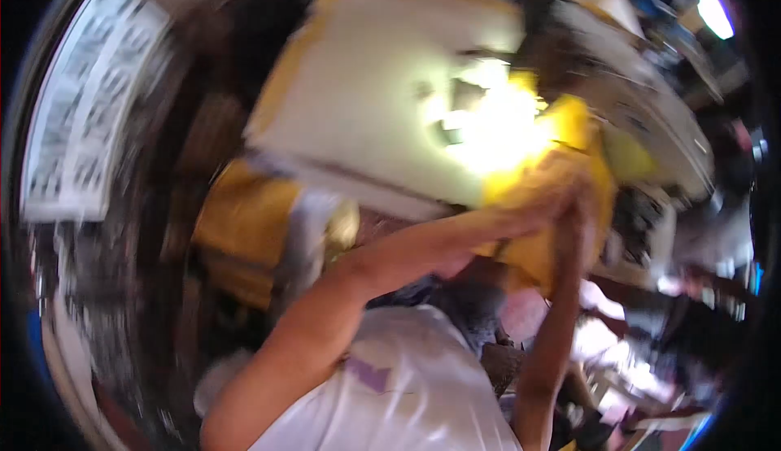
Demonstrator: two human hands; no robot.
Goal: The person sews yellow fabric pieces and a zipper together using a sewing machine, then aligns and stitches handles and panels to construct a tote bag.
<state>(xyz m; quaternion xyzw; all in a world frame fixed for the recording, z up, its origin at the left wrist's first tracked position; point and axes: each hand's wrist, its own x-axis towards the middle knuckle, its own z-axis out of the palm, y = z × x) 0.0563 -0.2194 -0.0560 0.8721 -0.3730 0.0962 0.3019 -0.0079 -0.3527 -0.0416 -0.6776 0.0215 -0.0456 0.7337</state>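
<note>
My left hand (547, 181) and my right hand (576, 195) meet at the right edge of a white tabletop, both closed on a yellow cloth (600, 176). Part of the cloth rises above my hands, and more hangs below them towards my lap. Motion blur smears my fingers, so the exact grip on each side is hard to make out. Just beyond my hands a very bright lamp glare (506, 126) washes out whatever stands on the white tabletop (366, 69).
Left of my arm lies a bundle of orange-yellow material (244, 215) beside something pale. A second pale work surface (651, 101) stands at the upper right. A white panel with dark markings (89, 101) is at the far left. Blurred clutter fills the right side.
</note>
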